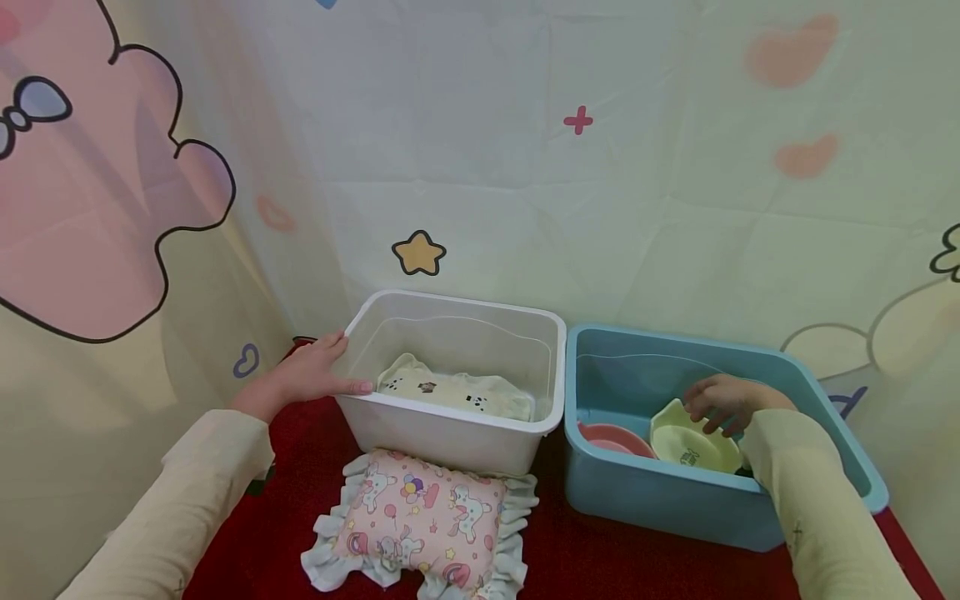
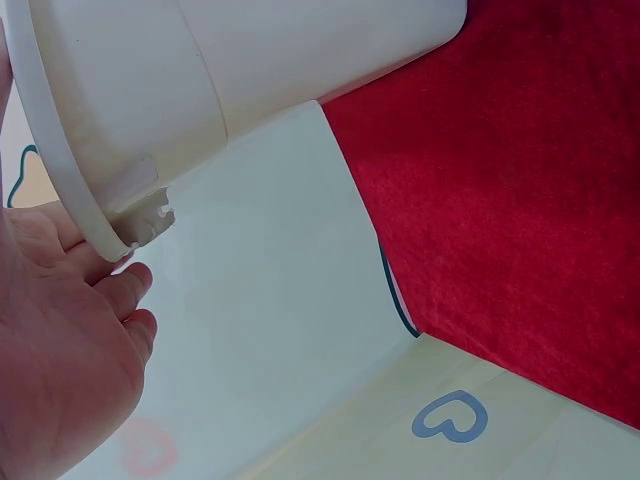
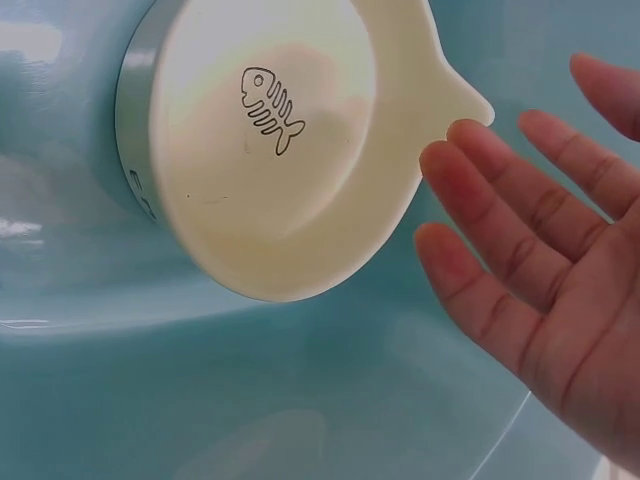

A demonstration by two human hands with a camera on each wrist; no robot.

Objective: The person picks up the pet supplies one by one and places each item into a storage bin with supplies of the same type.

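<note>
My left hand (image 1: 318,371) grips the left front corner of a white plastic bin (image 1: 450,450), its thumb lying along the front rim. In the left wrist view, the fingers (image 2: 125,290) curl beneath the lip. A cream cloth with small animal prints (image 1: 450,393) lies inside that bin. My right hand (image 1: 731,402) reaches into a blue bin (image 1: 675,492) with fingers spread and nothing held. Its fingertips are right by the pointed ear of a pale green cat-shaped pet bowl (image 3: 270,180) with a fishbone drawing. Next to that bowl sits a pink bowl (image 1: 617,438), partly hidden by the front wall.
A pink unicorn-print pillow (image 1: 427,521) with white ruffles lies in front of the white bin. Both bins stand side by side on a red velvety cloth (image 1: 615,567). Close behind them hangs a pale printed curtain (image 1: 487,233), which also runs along the left side.
</note>
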